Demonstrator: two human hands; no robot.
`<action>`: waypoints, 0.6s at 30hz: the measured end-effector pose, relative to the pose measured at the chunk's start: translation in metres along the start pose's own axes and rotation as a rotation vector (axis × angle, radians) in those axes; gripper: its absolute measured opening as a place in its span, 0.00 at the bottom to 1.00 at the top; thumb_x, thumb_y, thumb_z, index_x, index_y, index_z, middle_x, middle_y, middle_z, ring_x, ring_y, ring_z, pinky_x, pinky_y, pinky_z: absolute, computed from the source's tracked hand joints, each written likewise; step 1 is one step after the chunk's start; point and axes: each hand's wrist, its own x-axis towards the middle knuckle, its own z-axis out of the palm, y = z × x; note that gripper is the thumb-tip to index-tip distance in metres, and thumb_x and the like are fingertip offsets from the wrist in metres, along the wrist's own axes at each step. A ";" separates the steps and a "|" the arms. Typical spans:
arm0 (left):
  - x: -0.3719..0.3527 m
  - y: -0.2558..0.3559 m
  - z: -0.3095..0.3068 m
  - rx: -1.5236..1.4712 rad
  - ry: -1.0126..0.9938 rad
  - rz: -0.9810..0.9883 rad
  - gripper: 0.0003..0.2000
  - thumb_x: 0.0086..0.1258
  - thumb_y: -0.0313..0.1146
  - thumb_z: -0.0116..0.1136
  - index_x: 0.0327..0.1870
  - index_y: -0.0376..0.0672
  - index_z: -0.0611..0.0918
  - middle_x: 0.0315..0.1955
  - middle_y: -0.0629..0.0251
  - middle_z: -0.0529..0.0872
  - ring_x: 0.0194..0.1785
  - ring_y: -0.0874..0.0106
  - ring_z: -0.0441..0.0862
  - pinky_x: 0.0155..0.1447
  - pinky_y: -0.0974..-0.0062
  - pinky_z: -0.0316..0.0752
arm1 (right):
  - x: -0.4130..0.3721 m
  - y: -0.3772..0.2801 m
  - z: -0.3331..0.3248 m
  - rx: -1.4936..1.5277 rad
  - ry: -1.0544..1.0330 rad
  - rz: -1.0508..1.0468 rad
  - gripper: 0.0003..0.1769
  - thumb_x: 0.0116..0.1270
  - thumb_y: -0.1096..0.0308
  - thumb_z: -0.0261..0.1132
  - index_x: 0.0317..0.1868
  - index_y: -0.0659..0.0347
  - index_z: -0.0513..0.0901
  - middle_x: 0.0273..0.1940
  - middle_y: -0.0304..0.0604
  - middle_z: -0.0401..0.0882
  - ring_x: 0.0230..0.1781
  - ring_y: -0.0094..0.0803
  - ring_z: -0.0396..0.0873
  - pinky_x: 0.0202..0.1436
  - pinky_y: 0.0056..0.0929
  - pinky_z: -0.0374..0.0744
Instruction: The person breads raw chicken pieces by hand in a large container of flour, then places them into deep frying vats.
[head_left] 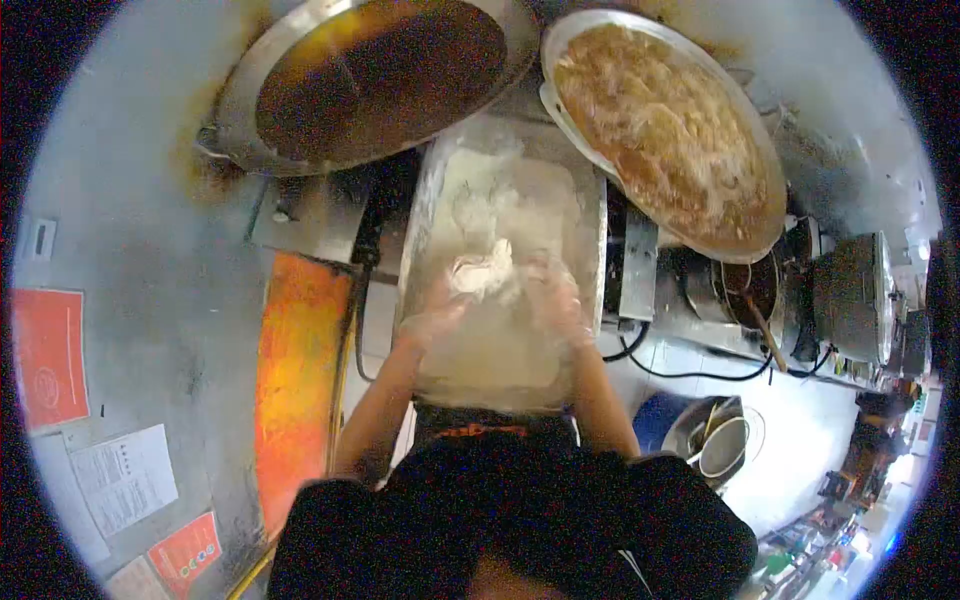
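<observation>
1. the person's left hand is curled around the near side of a ragged white lump of dough and grasps it with the fingertips. the lump sits just above the middle of a long, flour-dusted steel tray.
2. the right hand is just beside the lump on its right side. it is blurred and pale with flour, so whether it is clenched on the dough or released cannot be told.
3. judged from the frame, the work is in its middle. the flour is already spread over the tray floor and one lump is gathered, but its surface looks torn and uneven, not smooth or shaped.
4. no finished pieces show anywhere on the tray. the far end holds only loose flour and the near end is bare and dusty, so shaping appears to be left to do.
5. beyond the far left corner of the tray is a wide steel wok of dark oil, with nothing seen floating in it.
6. beyond the far right corner a second broad steel pan is full of golden, foaming fried food.
7. well apart, to the right of the tray, stand a tall steel pot and a stack of metal bowls.
</observation>
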 end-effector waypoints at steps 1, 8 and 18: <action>-0.008 0.015 0.001 -0.274 0.049 0.012 0.20 0.57 0.26 0.59 0.53 0.36 0.78 0.42 0.50 0.83 0.46 0.60 0.81 0.54 0.65 0.75 | 0.006 -0.004 -0.006 0.001 0.004 -0.010 0.20 0.65 0.63 0.61 0.56 0.59 0.75 0.52 0.49 0.80 0.45 0.38 0.82 0.44 0.37 0.80; -0.014 0.080 0.012 0.811 -0.020 -0.153 0.25 0.65 0.35 0.60 0.63 0.37 0.72 0.58 0.55 0.78 0.65 0.60 0.71 0.71 0.68 0.62 | 0.003 -0.019 -0.004 0.278 -0.478 -0.076 0.27 0.68 0.68 0.59 0.67 0.58 0.67 0.57 0.47 0.78 0.57 0.43 0.76 0.62 0.42 0.74; -0.040 0.066 -0.011 0.534 -0.029 -0.277 0.39 0.58 0.50 0.64 0.66 0.36 0.66 0.54 0.39 0.77 0.61 0.52 0.75 0.66 0.56 0.67 | -0.004 -0.014 0.004 -0.585 -0.244 0.093 0.22 0.64 0.66 0.61 0.58 0.60 0.76 0.48 0.60 0.81 0.41 0.45 0.83 0.46 0.34 0.82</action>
